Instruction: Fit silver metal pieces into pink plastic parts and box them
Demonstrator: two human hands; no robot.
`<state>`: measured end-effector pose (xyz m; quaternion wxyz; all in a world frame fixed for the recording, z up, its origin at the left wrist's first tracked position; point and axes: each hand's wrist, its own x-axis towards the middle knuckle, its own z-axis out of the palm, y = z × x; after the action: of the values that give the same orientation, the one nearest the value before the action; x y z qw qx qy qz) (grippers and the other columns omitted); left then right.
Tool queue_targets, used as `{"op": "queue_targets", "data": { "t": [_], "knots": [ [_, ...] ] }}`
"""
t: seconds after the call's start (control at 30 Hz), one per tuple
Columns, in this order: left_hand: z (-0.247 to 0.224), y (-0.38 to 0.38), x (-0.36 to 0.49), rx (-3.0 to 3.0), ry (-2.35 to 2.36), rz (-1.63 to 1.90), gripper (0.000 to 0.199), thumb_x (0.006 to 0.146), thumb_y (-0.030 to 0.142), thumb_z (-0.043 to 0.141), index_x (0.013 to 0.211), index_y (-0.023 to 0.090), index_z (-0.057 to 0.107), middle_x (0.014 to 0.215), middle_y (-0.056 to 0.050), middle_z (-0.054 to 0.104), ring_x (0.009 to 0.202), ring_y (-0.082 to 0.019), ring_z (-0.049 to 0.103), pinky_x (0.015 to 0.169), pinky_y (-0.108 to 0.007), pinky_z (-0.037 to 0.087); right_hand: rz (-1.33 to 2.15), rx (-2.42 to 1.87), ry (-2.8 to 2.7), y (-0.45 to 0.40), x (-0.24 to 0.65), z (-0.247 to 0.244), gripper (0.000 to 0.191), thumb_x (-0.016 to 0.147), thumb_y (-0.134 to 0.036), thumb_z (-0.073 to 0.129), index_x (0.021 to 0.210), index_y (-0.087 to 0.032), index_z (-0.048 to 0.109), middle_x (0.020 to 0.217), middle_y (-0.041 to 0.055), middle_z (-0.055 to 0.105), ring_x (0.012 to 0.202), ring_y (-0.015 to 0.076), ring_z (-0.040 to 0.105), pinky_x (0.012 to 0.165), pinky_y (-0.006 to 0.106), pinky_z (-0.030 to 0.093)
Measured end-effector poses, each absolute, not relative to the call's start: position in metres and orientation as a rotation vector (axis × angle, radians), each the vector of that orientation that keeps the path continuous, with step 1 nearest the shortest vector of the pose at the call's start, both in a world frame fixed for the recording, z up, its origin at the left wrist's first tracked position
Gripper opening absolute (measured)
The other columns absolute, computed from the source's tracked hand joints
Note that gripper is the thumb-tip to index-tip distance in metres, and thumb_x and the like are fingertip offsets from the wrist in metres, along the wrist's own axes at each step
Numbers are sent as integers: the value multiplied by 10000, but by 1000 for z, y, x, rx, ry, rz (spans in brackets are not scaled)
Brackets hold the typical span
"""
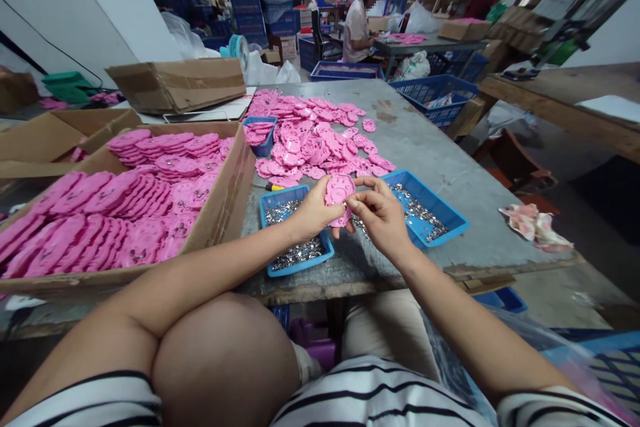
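Note:
A pink moulded plastic piece (339, 189) is held up above the table between two blue trays. My left hand (316, 209) is closed on its left side, thumb across the lower front. At its lower right edge, my right hand (381, 212) pinches with thumb and forefinger; whatever tiny part it holds is too small to make out. Below my left hand lies a blue tray (300, 268) of small shiny metal parts. Beyond my right hand sits a second blue tray (453, 230), also holding small metal parts. Loose metal parts show between them, partly hidden by my right hand.
A heap of pink pieces (320, 140) covers the table's far middle, beside a small blue basket (267, 141). At left, a cardboard box (240, 173) holds rows of pink pieces. Crumpled paper (536, 227) lies at right. A person (357, 33) sits at another table behind.

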<state>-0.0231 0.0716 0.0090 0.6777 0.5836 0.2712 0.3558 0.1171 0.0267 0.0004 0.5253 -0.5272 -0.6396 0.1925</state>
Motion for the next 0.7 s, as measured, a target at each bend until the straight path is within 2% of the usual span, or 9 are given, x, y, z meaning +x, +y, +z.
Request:
{"op": "queue_targets", "data": {
  "t": [0.1, 0.4, 0.57, 0.7],
  "knots": [
    [11, 72, -24, 1300, 592, 810, 417, 626, 169, 572, 1000, 182, 390, 697, 3, 615, 471, -154, 622, 356, -196, 413, 505, -1214, -1374, 28, 117, 0, 162, 804, -298, 610, 666, -218, 636, 992, 76, 636, 1037, 240, 561, 877, 417, 459],
    [11, 74, -27, 1251, 534, 828, 443, 632, 182, 568, 1029, 175, 371, 714, -30, 655, 449, -166, 620, 344, -202, 401, 567, -1174, -1173, 22, 124, -21, 159, 786, -329, 633, 674, -216, 627, 899, 66, 647, 911, 221, 590, 780, 387, 484],
    [11, 79, -28, 1114, 398, 805, 482, 721, 280, 478, 1181, 167, 384, 872, -104, 693, 578, -214, 675, 365, -232, 431, 583, -1243, -1228, 2, 130, -40, 170, 810, -346, 606, 693, -223, 621, 826, 59, 655, 801, 207, 610, 724, 372, 503],
    [8, 85, -28, 1056, 409, 796, 519, 743, 278, 481, 1244, 184, 384, 923, -112, 695, 623, -213, 685, 387, -226, 451, 512, -1271, -1404, -12, 136, -60, 205, 813, -351, 599, 648, -229, 616, 751, 56, 670, 745, 211, 632, 703, 371, 518]
  ]
}}
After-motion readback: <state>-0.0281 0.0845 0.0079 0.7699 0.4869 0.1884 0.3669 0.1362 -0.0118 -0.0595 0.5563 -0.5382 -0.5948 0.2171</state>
